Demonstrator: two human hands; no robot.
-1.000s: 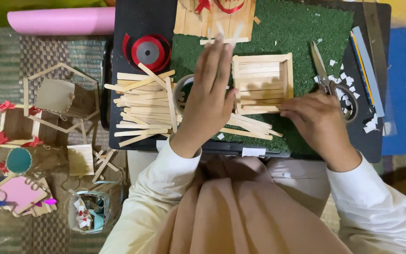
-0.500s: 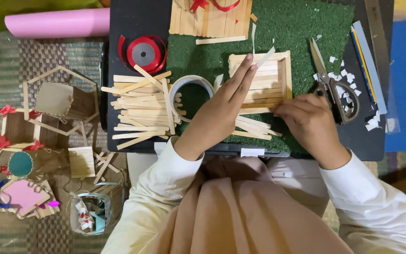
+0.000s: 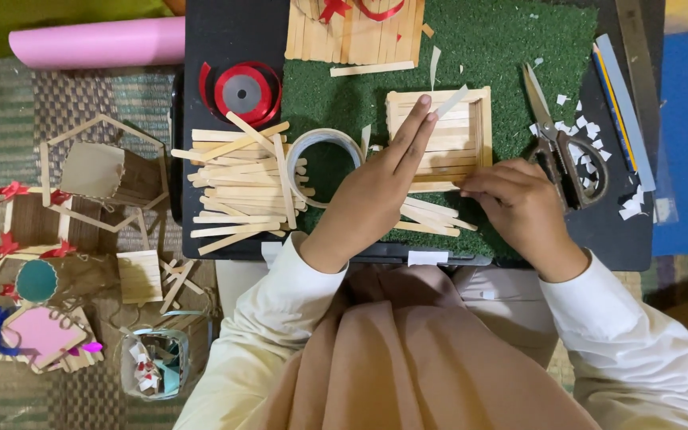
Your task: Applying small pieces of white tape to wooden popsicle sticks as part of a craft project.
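A square frame of wooden craft sticks [image 3: 471, 119] lies on a green grass-like mat [image 3: 519, 48]. My left hand [image 3: 376, 191] rests flat over its left side, fingers straight and together, pressing on the sticks. My right hand [image 3: 515, 203] is curled at the frame's lower right corner, fingertips pinching at a loose stick [image 3: 431, 209] there. A pile of loose craft sticks [image 3: 236, 187] lies left of my left hand, with a tape roll [image 3: 320, 147] between them.
Scissors [image 3: 559, 143] lie right of the frame, with paper scraps and a ruler [image 3: 639, 64] beyond. A red ribbon spool [image 3: 242, 91] and a stick panel [image 3: 352, 32] sit at the back. Finished stick crafts [image 3: 81, 199] and a pink roll [image 3: 97, 41] are on the left.
My left hand slid from upright over the mat's middle to lie flat across the frame's left side. My right hand shifted slightly left toward the frame's lower corner.
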